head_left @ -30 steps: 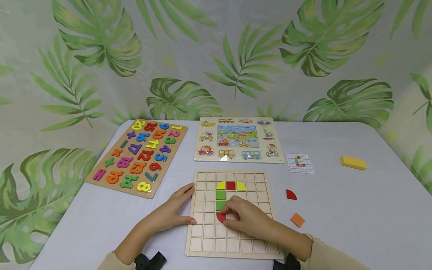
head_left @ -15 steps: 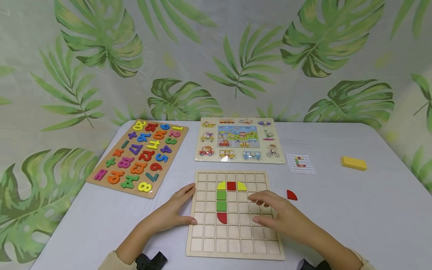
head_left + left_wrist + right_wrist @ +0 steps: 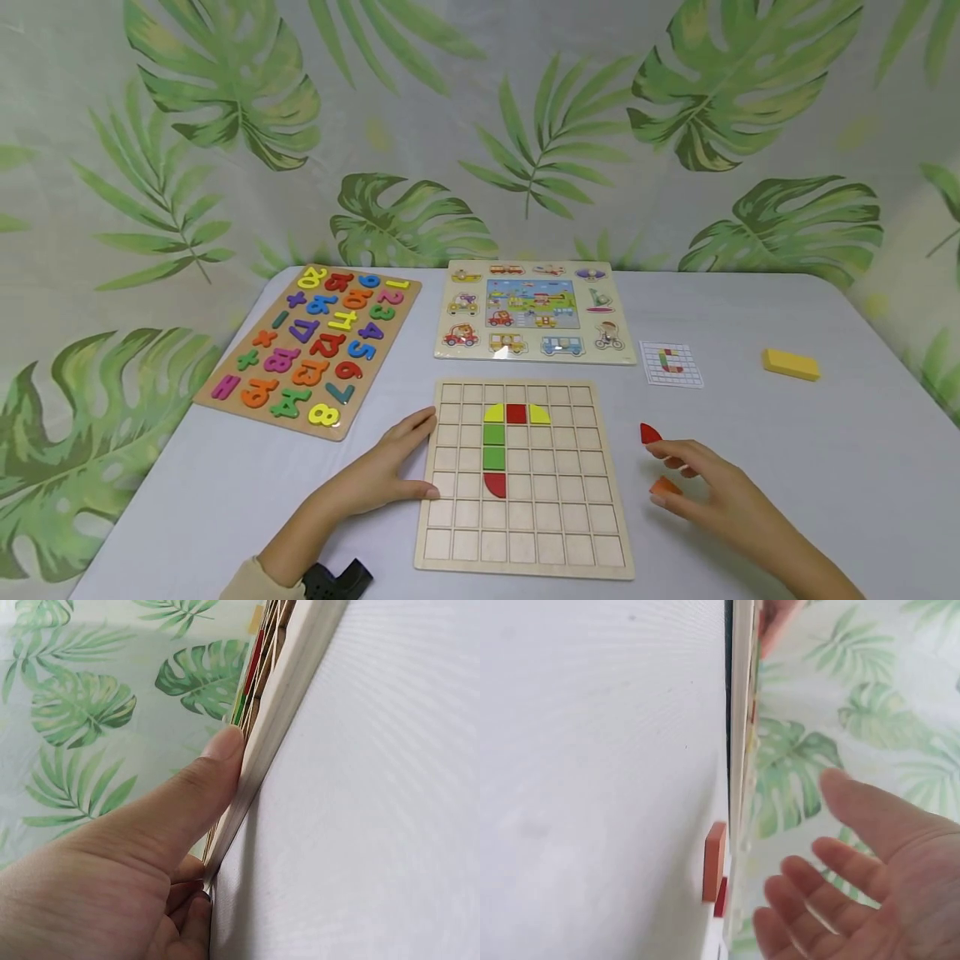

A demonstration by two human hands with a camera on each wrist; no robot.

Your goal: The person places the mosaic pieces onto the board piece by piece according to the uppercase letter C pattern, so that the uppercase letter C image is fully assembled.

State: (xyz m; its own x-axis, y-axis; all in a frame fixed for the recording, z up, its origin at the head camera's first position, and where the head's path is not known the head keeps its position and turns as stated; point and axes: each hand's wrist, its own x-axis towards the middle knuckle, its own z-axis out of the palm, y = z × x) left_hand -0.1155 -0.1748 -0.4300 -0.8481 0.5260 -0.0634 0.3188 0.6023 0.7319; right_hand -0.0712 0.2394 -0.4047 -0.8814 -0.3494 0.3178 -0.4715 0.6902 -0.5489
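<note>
A wooden grid board [image 3: 525, 550] bears a yellow quarter-circle [image 3: 494, 413], a red square [image 3: 516, 414], another yellow quarter-circle [image 3: 539, 415], a green square [image 3: 493, 434], a second green square [image 3: 493, 458] and a red quarter-circle [image 3: 495, 484]. My left hand [image 3: 386, 471] rests against the board's left edge, thumb and fingers spread along it. Right of the board, my right hand [image 3: 708, 483] hovers with parted fingers above an orange square [image 3: 664, 486], partly hidden by the hand. A loose red quarter-circle [image 3: 649, 433] lies just beyond the fingertips. The right wrist view shows the hand apart from the orange square [image 3: 714, 862].
A number puzzle board [image 3: 307, 358] lies at the back left. Behind the grid board is a picture puzzle [image 3: 532, 312]. A pattern card [image 3: 671, 364] and a yellow block [image 3: 791, 364] lie to the right, and a leaf-print cloth [image 3: 540, 125] hangs behind the table.
The right hand has let go of the red quarter-circle, which lies in the grid below the green squares. It has moved right, off the board, to the orange square. The left hand stays put.
</note>
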